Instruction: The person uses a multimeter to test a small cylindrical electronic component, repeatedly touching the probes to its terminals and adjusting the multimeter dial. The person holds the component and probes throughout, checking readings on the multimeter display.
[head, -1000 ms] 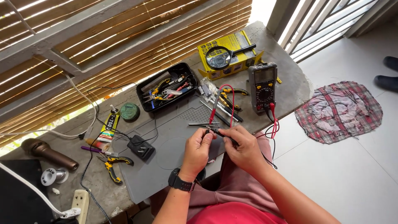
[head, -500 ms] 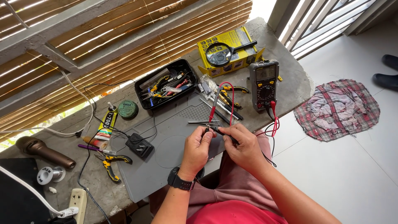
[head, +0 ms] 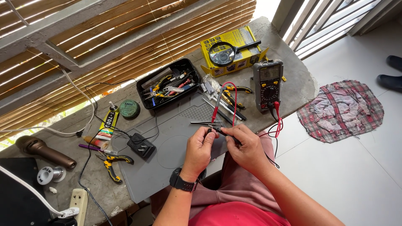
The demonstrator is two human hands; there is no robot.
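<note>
Hands barely shifted | left hand pinches small dark part | right hand clamps thin black probe

Multimeter right of tool tray
</note>
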